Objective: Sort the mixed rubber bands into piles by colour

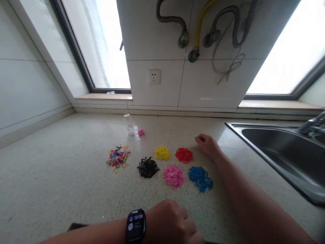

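My left hand [172, 222], with a black smartwatch [135, 225] on its wrist, is at the near side of the counter, its fingers curled in and its palm hidden. On the counter to the right lies my right hand [207, 145], closed in a loose fist with nothing showing in it. Nearest to it is a pile of red rubber bands [184, 155]. Around that are piles of yellow rubber bands [161, 153], black rubber bands [147, 167], pink rubber bands [173, 176] and blue rubber bands [200, 178]. Mixed-colour rubber bands [118, 156] lie farther left.
Behind the piles stand a clear plastic bottle [127, 123], a clear strip [136, 132] and a small pink object [141, 132]. A steel sink [274, 142] is set into the counter at right. The tiled wall carries a socket [154, 77] and hoses [200, 20].
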`<control>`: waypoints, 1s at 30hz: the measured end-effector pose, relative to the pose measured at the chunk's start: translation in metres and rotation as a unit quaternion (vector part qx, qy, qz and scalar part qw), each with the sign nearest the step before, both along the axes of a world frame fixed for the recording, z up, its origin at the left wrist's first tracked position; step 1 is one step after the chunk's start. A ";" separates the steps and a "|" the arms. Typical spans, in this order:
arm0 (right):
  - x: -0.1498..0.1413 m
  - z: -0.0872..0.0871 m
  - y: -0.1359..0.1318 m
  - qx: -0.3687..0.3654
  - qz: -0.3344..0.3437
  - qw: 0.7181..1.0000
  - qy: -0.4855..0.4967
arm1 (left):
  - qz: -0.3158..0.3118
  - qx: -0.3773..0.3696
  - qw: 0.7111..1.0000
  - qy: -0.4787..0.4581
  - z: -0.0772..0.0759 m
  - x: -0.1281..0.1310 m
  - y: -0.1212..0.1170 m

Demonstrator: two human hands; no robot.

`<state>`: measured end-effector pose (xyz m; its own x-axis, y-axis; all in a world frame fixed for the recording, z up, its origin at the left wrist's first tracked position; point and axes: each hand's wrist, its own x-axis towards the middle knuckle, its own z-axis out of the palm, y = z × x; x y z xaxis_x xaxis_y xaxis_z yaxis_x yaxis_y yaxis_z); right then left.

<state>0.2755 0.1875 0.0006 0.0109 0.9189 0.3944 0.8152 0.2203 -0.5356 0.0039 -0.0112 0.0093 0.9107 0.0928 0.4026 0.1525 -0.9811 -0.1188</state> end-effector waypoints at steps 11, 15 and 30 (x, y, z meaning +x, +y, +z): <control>0.014 0.001 0.005 -0.034 0.034 0.998 0.051 | 0.104 -0.101 0.989 0.040 0.077 -0.034 0.038; 0.015 0.001 0.006 -0.039 0.037 0.997 0.055 | 0.233 -0.190 0.953 0.020 0.125 -0.085 0.079; 0.015 0.004 0.007 -0.061 0.028 0.996 0.065 | 0.470 -0.285 0.835 0.010 0.075 -0.242 0.174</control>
